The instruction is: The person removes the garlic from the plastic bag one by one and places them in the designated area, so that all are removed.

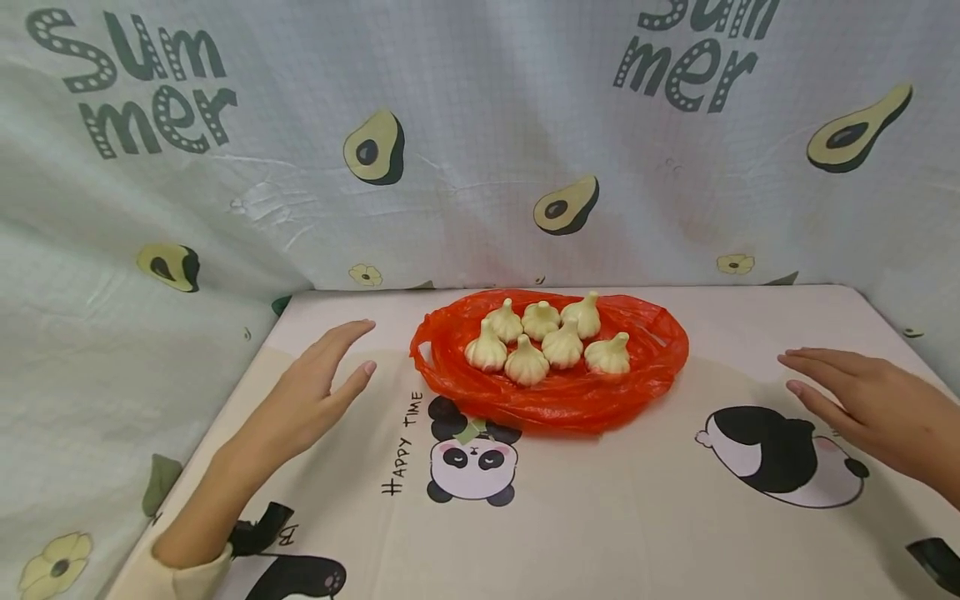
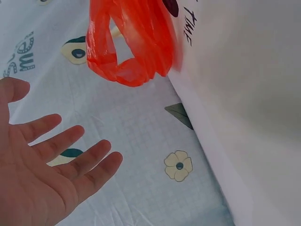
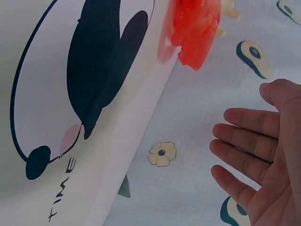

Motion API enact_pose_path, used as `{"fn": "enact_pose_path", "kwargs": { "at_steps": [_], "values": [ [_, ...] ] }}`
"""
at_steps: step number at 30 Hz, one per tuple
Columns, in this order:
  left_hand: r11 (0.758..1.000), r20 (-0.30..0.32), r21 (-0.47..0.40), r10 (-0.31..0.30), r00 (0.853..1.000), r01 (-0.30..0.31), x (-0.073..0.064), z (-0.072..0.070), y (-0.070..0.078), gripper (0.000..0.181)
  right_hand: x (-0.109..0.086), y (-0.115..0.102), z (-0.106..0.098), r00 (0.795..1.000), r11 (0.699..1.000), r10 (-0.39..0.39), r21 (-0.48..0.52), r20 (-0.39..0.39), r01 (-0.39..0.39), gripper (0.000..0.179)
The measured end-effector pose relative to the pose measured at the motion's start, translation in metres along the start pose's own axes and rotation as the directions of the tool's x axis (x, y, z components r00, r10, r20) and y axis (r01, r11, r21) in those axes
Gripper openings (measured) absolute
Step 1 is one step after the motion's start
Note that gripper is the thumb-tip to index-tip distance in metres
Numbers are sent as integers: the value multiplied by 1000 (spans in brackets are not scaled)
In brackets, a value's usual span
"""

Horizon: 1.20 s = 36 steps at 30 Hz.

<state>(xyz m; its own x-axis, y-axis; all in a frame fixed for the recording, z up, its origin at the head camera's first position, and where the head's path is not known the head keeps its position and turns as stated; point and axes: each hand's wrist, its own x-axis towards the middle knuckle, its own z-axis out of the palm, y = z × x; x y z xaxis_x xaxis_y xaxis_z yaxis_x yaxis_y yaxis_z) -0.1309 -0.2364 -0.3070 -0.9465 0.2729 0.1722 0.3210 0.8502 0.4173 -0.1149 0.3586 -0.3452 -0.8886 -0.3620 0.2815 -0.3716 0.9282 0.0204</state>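
A red plastic bag (image 1: 555, 412) lies spread open at the back middle of the table, its handle loop (image 2: 127, 77) showing in the left wrist view. Several pale garlic bulbs (image 1: 527, 363) sit together on it, stems mostly up. To the left of the bag, my left hand (image 1: 311, 404) is held in the air, fingers extended and thumb apart, touching nothing. My right hand (image 1: 870, 404) hovers on the other side, over the printed panda at the right, its fingers extended towards the bag. Both palms appear bare in the wrist views.
The white table (image 1: 600, 517) carries panda prints and lettering. Behind it and along the left hangs a pale curtain (image 1: 465, 208) printed with avocados and flowers. Dark straps show near the left wrist and at the lower right edge.
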Motion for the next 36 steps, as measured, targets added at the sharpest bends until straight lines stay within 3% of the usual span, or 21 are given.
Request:
{"fn": "enact_pose_path", "kwargs": {
  "at_steps": [9, 19, 25, 29, 32, 36],
  "values": [
    [995, 46, -94, 41, 998, -37, 9, 1, 13, 61, 8, -6, -5, 1000, 998, 15, 57, 28, -16, 44],
    [981, 93, -174, 106, 990, -88, 23, 15, 22, 56, 29, -22, -12, 999, 983, -18, 183, 40, 11, 43],
    [978, 97, -188, 112, 989, -92, 33, 19, 23, 54, 45, -33, -14, 996, 967, -86, 240, 9, 81, 41],
    [976, 127, -207, 97, 987, -69, 41, 22, 18, 63, 56, -39, -13, 991, 960, -132, 249, 4, 127, 40],
    [975, 181, -212, 101, 978, -61, 50, 28, 11, 75, 64, -42, -12, 989, 958, -142, 257, 41, 127, 40],
    [974, 274, -218, 115, 955, -55, 66, 41, 3, 86, 73, -46, -10, 984, 955, -160, 264, 83, 133, 39]
  ]
}}
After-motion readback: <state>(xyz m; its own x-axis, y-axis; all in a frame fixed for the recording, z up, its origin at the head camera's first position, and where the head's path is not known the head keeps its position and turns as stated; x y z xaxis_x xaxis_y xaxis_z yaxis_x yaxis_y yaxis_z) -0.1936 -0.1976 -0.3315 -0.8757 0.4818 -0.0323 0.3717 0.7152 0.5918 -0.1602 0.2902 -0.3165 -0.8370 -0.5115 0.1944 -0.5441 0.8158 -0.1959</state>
